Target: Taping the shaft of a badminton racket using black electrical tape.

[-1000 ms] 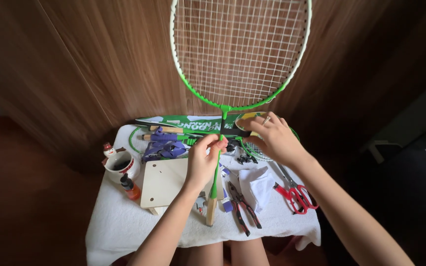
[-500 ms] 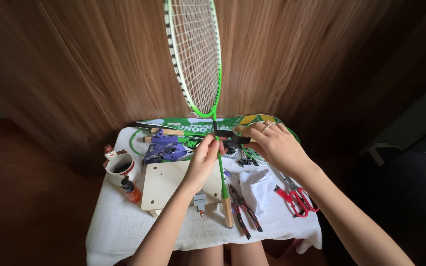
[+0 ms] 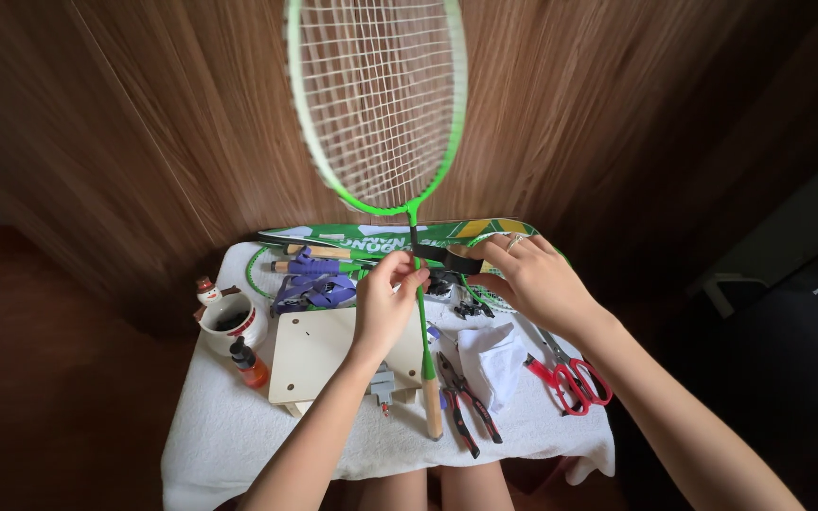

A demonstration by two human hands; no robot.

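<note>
Two bare hands hold one green badminton racket [image 3: 417, 284] upright over a small table [image 3: 229, 435] draped in white towelling. Its long axis runs near vertical: the oval strung head points up and away toward the wood-grain wall [image 3: 144, 142], and the bare wooden handle end points down, resting near the table's front edge beside the pliers [image 3: 466, 402]. The frame is glossy green and white, the string bed a fine white grid, the shaft thin and green.

Left hand [image 3: 382, 312]: fingers curled shut around the shaft just below the throat. Right hand [image 3: 532, 279]: thumb and fingertips pinched on a strip of black tape [image 3: 447, 254], which stretches level from the shaft to that hand. A ring shows on one finger.

On the table: a flat pale wooden board [image 3: 319, 364] with small holes, just left of the shaft; red-handled scissors [image 3: 570, 378] at the right; a crumpled white cloth [image 3: 494, 360] between pliers and scissors; a white cup [image 3: 231, 322] with dark contents and a small snowman figure at its rim; a small amber bottle [image 3: 250, 364] beside it; purple-wrapped handles [image 3: 319, 270] and a green printed racket cover [image 3: 362, 235] at the rear.
</note>
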